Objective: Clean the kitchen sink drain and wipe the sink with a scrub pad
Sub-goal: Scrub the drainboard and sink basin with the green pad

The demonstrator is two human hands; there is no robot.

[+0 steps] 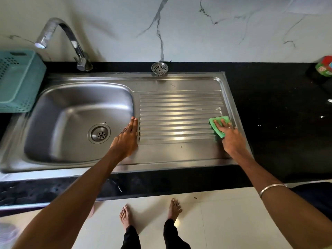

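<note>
I am seeing even, bright daylight, with broad white glare streaking the ribbed stainless steel drainboard (179,115) and the curved chrome tap (59,33). Motion blur is smearing the teal perforated plastic basket (19,81) and the basin's left rim (worst at that edge). Wide-angle distortion is bowing the black stone counter (280,112).

The steel sink (77,121) is showing silver-grey, its drainboard (179,117) carrying a pattern of straight parallel ridges, while the scrub pad (218,127) is showing bright green. The countertop (278,114) is showing black with white flecks, and the wall (179,27) is showing white with grey marble veins. The basket (18,81) is showing teal with a perforated pattern, and the blurred container (325,67) is showing what seems red and green.
</note>
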